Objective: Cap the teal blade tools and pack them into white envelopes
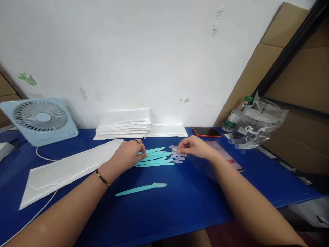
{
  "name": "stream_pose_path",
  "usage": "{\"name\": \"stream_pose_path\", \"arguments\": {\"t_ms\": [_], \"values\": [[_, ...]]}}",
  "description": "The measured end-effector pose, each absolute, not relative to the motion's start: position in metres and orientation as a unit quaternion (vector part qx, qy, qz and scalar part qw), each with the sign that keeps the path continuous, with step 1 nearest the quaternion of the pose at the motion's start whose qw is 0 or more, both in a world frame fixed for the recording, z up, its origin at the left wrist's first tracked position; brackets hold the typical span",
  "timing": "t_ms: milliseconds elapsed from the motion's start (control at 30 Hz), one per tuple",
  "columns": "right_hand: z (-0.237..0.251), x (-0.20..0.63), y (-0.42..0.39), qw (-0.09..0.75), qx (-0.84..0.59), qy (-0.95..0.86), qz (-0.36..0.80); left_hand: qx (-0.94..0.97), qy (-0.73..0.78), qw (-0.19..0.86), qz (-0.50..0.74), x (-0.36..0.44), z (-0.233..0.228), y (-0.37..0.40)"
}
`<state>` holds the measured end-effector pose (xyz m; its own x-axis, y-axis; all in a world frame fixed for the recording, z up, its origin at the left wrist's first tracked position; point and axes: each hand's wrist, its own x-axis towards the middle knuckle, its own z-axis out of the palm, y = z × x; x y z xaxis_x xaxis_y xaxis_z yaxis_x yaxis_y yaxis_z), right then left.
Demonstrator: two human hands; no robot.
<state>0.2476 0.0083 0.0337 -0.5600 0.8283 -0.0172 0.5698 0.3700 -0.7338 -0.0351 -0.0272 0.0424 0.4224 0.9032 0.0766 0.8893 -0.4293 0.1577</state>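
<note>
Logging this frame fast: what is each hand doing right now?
Left hand: resting on the razors, fingers curled; a grip cannot be told.
Right hand: fingertips pinched at the razors' capped ends.

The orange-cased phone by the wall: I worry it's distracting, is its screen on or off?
Off. The orange-cased phone lies flat on the blue table, its screen dark and blank.

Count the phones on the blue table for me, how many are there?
2. One phone with an orange edge lies near the wall, beside the bottle. The other phone lies nearer, just right of the right hand, its near end partly behind the forearm.
</note>
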Motion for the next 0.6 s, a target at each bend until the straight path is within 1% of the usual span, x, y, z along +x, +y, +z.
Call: {"name": "stream_pose_path", "arguments": {"t_ms": [100, 200, 267, 333, 500, 600], "values": [[0.033, 0.248, 0.012, 0.214, -0.472, -0.806, 0.284, 0.842, 0.53, 0.078, 0.067, -0.04, 0.051, -0.035], [0.036, 0.243, 0.007, 0.241, -0.462, -0.816, 0.25, 0.856, 0.489, 0.169, -0.009, -0.034, 0.059, -0.055], [0.039, 0.239, 0.001, 0.239, -0.429, -0.828, 0.272, 0.853, 0.481, 0.195, -0.058, -0.027, 0.059, -0.068], [0.041, 0.234, -0.007, 0.216, -0.39, -0.842, 0.303, 0.853, 0.479, 0.196, -0.069, -0.021, 0.057, -0.074], [0.037, 0.217, -0.024, 0.174, -0.324, -0.843, 0.392, 0.845, 0.503, 0.178, 0.017, -0.019, 0.048, -0.068], [0.031, 0.208, -0.027, 0.209, -0.297, -0.829, 0.426, 0.829, 0.514, 0.216, 0.041, -0.023, 0.049, -0.061]]}}
